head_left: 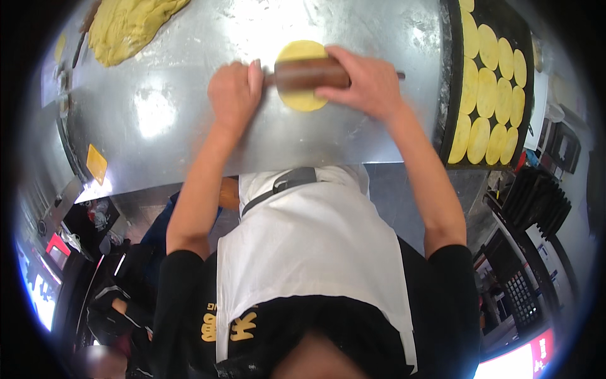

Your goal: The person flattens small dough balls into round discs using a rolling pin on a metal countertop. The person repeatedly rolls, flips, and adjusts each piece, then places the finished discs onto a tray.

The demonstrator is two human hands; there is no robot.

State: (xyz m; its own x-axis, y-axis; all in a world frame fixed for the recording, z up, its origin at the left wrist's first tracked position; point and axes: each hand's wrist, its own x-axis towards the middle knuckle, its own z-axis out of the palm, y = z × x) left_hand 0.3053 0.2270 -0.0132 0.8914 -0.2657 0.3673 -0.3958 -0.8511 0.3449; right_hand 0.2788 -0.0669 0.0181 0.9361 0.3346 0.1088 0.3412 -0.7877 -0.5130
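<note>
A brown wooden rolling pin [300, 74] lies crosswise over a flat yellow dough round [304, 103] on the metal worktop [353, 136]. My left hand [233, 91] is closed in a fist at the pin's left handle, mostly hiding it. Over the right end of the barrel curves my right hand [369, 83], thumb on the near side and fingers on the far side. The right handle pokes out beyond that hand. The barrel is blurred and covers the middle of the round.
A large yellow dough lump [129, 28] rests at the far left, and a yellow scraper [96, 164] near the left front. At the right, a black tray [505, 18] holds several yellow dough rounds [486, 83] in rows. Someone in dark clothing [104, 309] is at the lower left.
</note>
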